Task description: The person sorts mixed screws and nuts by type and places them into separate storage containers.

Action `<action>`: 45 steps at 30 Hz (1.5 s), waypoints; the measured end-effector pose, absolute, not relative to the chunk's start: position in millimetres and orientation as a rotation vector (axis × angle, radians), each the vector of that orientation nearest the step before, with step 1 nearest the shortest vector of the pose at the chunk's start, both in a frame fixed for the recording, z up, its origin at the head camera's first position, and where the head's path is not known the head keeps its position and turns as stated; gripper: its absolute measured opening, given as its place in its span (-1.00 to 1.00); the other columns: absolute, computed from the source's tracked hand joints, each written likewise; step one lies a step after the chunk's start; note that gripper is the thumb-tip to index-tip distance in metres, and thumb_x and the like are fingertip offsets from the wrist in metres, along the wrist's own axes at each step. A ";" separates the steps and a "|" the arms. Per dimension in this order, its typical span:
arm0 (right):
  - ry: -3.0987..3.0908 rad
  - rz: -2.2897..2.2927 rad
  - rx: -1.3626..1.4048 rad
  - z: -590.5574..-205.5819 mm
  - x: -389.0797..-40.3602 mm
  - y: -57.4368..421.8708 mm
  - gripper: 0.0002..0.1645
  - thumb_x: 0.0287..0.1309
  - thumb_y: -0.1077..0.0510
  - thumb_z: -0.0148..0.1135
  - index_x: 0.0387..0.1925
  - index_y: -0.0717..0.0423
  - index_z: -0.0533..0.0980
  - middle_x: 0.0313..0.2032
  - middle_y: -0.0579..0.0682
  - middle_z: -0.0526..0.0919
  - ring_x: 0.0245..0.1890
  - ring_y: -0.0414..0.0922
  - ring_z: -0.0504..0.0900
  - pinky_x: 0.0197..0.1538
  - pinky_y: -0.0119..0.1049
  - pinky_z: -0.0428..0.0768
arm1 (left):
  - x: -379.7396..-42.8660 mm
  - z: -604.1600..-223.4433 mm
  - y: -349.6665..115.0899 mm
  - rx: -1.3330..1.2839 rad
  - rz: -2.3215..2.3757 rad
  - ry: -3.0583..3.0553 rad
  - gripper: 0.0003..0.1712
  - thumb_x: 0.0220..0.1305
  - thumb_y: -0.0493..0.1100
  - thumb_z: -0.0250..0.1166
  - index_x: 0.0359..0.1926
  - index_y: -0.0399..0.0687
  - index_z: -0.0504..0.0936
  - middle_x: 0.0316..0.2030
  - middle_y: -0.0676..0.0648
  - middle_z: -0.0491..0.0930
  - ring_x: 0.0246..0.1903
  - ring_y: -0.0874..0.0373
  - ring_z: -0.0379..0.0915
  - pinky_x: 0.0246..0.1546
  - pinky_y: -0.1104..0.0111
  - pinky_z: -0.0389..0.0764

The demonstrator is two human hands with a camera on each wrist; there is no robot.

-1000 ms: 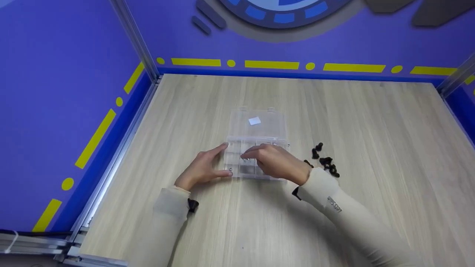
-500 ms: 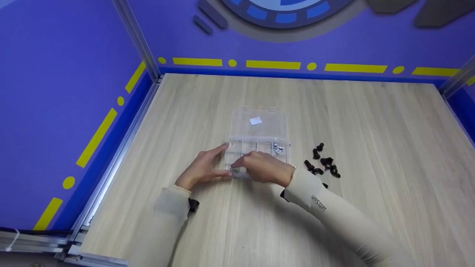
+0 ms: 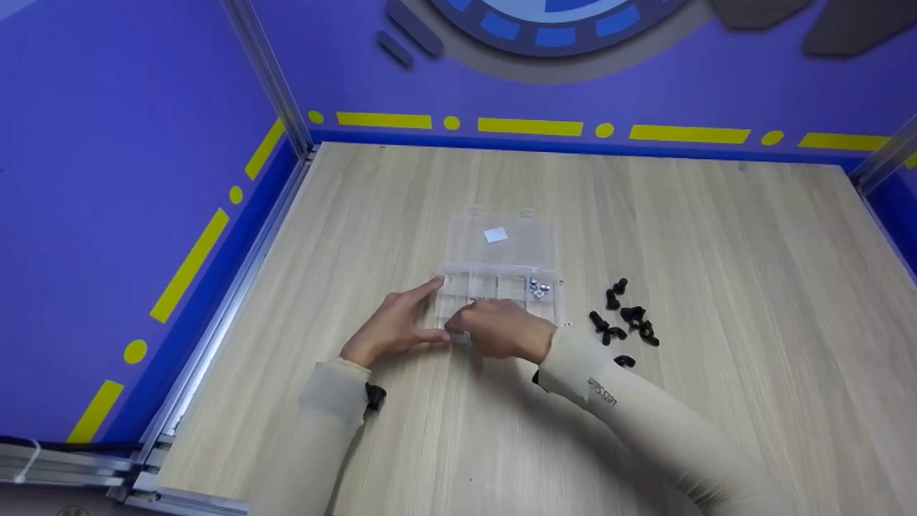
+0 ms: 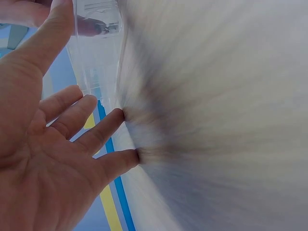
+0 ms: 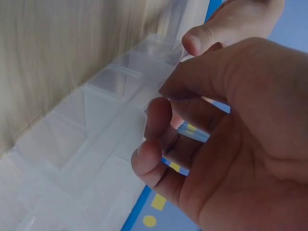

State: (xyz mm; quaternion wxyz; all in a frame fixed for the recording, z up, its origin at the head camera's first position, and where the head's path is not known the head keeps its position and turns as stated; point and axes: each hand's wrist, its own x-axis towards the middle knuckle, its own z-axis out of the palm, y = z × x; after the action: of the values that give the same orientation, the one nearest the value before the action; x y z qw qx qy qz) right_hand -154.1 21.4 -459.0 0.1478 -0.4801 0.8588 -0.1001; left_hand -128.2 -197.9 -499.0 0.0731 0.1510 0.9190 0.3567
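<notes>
In the head view, a clear plastic compartment box (image 3: 541,308) lies on the table with its lid (image 3: 530,244) folded back. My left hand (image 3: 392,324) braces the box's left side, thumb at the near corner and index finger farther back. Its other fingers, seen in the left wrist view, stretch out with two tips against the tabletop. My right hand (image 3: 501,328) reaches over the box, fingertips down in the near left compartment. A small shiny metal piece (image 4: 102,28) shows at a right fingertip; I cannot tell whether it is pinched. Small silver pieces (image 3: 539,289) lie in the far right compartment.
Several black wing-shaped screws (image 3: 633,314) lie scattered right of the box, one (image 3: 625,361) nearer me. A white label (image 3: 495,235) is on the lid. Blue panels (image 3: 530,93) stand behind and left of the wooden table (image 3: 716,236).
My right hand has moved left and nearer, from the middle compartments to the near left one, uncovering the silver pieces at far right. My left hand stays at the box's side.
</notes>
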 end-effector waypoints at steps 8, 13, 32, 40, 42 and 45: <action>2.482 -0.261 -1.344 -462.2 -154.1 20.5 -0.53 0.06 0.48 0.33 -0.05 -0.02 0.72 -0.14 -0.04 0.77 -0.24 -0.08 0.67 -0.17 -0.05 0.70 | -128.2 -499.3 -197.5 0.463 1.085 2.758 0.11 0.07 0.04 0.63 0.56 -0.11 0.27 0.50 -0.16 0.26 0.47 -0.06 0.20 0.48 0.13 0.26; 2.481 -0.291 -1.326 -463.3 -154.4 20.6 -0.57 0.13 0.42 0.34 -0.02 -0.03 0.73 -0.08 -0.06 0.77 -0.16 -0.07 0.71 -0.10 -0.05 0.71 | -128.0 -500.3 -198.1 0.474 1.079 2.766 0.11 0.07 0.03 0.63 0.55 -0.14 0.27 0.49 -0.17 0.26 0.47 -0.06 0.20 0.48 0.14 0.26; 2.494 -0.537 -1.468 -459.4 -157.2 35.9 -0.46 0.16 0.54 0.15 0.06 0.07 0.71 0.08 0.00 0.73 0.10 -0.02 0.69 0.07 -0.10 0.71 | -127.6 -498.9 -198.1 0.465 1.052 2.755 0.12 0.09 0.02 0.62 0.57 -0.13 0.23 0.51 -0.15 0.23 0.49 -0.05 0.17 0.49 0.13 0.23; 2.651 -0.749 -1.469 -448.8 -177.6 68.4 -0.54 0.31 0.51 0.06 0.09 0.16 0.68 0.08 0.04 0.71 0.10 -0.04 0.69 0.14 -0.17 0.67 | -129.2 -500.1 -195.0 0.416 1.059 2.753 0.15 0.04 0.04 0.64 0.56 -0.12 0.25 0.51 -0.14 0.25 0.48 -0.02 0.19 0.49 0.15 0.23; 2.691 -0.778 -1.439 -448.3 -183.6 78.8 -0.57 0.32 0.49 0.11 0.09 0.16 0.68 0.08 0.04 0.71 0.09 -0.04 0.69 0.12 -0.16 0.68 | -129.1 -500.0 -194.7 0.404 1.070 2.748 0.16 0.03 0.04 0.64 0.57 -0.11 0.25 0.51 -0.13 0.25 0.48 -0.01 0.19 0.50 0.16 0.22; 2.754 -0.807 -1.395 -449.9 -191.8 93.7 -0.62 0.31 0.48 0.18 0.07 0.18 0.68 0.07 0.05 0.71 0.06 -0.03 0.70 0.10 -0.13 0.69 | -129.1 -499.9 -194.6 0.405 1.075 2.753 0.15 0.03 0.04 0.65 0.56 -0.12 0.26 0.51 -0.14 0.25 0.48 -0.01 0.19 0.50 0.17 0.22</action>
State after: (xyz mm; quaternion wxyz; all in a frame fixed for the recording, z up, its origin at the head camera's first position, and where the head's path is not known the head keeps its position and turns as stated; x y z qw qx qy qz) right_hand -191.8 93.7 -449.9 -0.0247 -0.4371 0.8629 -0.2527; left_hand -129.1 -194.6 -499.9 0.0793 0.1354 0.9199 0.3594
